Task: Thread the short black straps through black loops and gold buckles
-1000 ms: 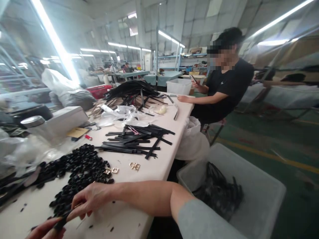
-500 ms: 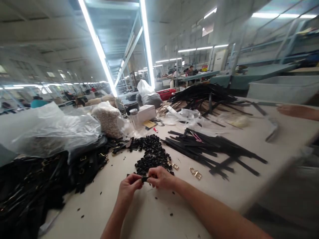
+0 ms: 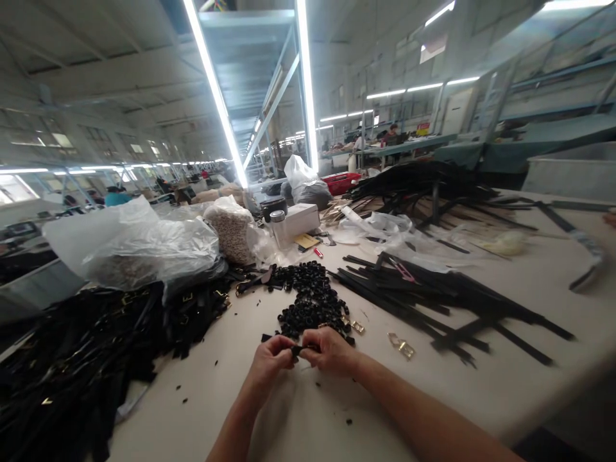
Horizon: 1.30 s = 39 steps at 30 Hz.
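My left hand (image 3: 269, 362) and my right hand (image 3: 330, 351) meet over the pale table (image 3: 298, 417), both pinched on a small black strap piece (image 3: 297, 350) held between them. Just beyond my fingers lies a heap of small black loops (image 3: 310, 305). A few gold buckles (image 3: 400, 346) lie on the table to the right of my hands. Further right sits a bundle of long black straps (image 3: 433, 295).
A big pile of black straps with gold buckles (image 3: 72, 366) fills the left side. Clear plastic bags (image 3: 139, 247), a white box (image 3: 301, 220) and a metal-lidded jar (image 3: 278, 228) stand behind. More black straps (image 3: 418, 186) are heaped at the back. Other people work at far tables.
The view swung left from a seated co-worker and a grey bin to the table ahead. My hands came together on the small black piece and have hardly moved in the last half second.
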Each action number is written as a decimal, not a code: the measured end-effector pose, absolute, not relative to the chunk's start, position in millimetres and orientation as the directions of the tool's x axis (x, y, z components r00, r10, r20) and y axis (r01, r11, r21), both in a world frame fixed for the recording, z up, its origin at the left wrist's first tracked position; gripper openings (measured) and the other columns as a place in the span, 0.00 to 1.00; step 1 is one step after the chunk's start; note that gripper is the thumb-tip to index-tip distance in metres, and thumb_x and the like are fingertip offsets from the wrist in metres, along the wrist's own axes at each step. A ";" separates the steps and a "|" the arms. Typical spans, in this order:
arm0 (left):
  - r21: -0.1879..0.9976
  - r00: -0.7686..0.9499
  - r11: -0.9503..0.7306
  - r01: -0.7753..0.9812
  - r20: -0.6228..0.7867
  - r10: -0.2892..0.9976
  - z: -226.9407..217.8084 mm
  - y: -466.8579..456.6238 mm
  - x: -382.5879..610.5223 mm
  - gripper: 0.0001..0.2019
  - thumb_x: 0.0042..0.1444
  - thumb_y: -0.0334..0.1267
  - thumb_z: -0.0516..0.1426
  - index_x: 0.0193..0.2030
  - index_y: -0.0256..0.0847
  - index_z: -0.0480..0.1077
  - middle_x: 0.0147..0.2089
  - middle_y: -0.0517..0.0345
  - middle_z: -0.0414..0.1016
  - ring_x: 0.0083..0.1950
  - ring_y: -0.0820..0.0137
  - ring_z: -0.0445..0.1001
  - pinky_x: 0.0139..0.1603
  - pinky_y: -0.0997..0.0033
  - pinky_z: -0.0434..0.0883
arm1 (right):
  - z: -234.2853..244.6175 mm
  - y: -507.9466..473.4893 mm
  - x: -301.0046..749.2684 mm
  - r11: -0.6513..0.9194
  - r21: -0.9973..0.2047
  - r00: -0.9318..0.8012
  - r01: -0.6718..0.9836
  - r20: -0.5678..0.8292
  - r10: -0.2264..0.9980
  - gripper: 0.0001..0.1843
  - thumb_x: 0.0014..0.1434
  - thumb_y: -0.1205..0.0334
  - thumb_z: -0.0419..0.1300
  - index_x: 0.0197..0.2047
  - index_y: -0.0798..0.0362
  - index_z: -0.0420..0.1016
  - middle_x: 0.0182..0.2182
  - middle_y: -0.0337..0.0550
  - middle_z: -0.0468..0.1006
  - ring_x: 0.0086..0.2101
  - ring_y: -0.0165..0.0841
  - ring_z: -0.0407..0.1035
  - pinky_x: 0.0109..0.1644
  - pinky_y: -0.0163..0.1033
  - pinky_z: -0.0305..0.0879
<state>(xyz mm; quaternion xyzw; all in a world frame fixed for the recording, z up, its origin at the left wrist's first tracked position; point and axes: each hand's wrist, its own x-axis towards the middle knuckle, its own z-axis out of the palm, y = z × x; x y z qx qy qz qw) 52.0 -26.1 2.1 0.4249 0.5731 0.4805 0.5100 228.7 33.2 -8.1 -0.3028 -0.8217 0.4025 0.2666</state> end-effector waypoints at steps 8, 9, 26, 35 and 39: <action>0.967 -0.244 0.190 -0.169 -0.228 0.943 -5.6 -20.7 60.4 0.09 0.36 0.36 0.62 0.27 0.36 0.72 0.24 0.56 0.74 0.26 0.70 0.73 0.29 0.73 0.69 | -11.5 33.5 222.9 0.433 -0.839 -0.575 0.329 0.186 0.797 0.08 0.56 0.60 0.59 0.39 0.54 0.73 0.21 0.34 0.75 0.21 0.25 0.66 0.27 0.29 0.57; 0.963 -0.253 0.189 -0.192 -0.234 0.939 -6.8 -19.7 60.0 0.09 0.36 0.36 0.62 0.27 0.36 0.72 0.24 0.56 0.74 0.25 0.70 0.73 0.28 0.73 0.69 | -11.6 33.5 222.7 0.451 -0.829 -0.567 0.330 0.208 0.797 0.10 0.56 0.60 0.60 0.42 0.53 0.73 0.21 0.34 0.75 0.22 0.26 0.67 0.29 0.29 0.58; 0.892 -0.200 0.228 -0.389 -0.324 0.925 9.0 -26.9 54.8 0.16 0.35 0.33 0.68 0.33 0.35 0.71 0.27 0.58 0.75 0.27 0.74 0.75 0.30 0.78 0.72 | -11.5 34.5 220.9 0.637 -0.744 -0.560 0.203 0.445 0.699 0.11 0.58 0.58 0.61 0.42 0.54 0.77 0.26 0.37 0.78 0.25 0.25 0.70 0.34 0.29 0.63; 0.892 -0.181 0.217 -0.396 -0.307 0.934 10.0 -27.1 55.5 0.18 0.33 0.35 0.71 0.32 0.36 0.71 0.28 0.59 0.75 0.28 0.76 0.75 0.31 0.81 0.72 | -8.6 33.7 220.7 0.690 -0.688 -0.540 0.224 0.502 0.676 0.07 0.58 0.63 0.60 0.39 0.54 0.77 0.26 0.37 0.77 0.26 0.25 0.69 0.32 0.29 0.61; 0.900 -0.221 0.188 -0.393 -0.291 0.931 10.4 -27.7 58.5 0.19 0.30 0.36 0.73 0.29 0.36 0.71 0.25 0.62 0.73 0.26 0.77 0.73 0.27 0.82 0.70 | -9.0 34.8 220.6 0.706 -0.655 -0.518 0.270 0.520 0.680 0.06 0.56 0.66 0.60 0.37 0.54 0.77 0.27 0.37 0.78 0.26 0.24 0.67 0.32 0.28 0.59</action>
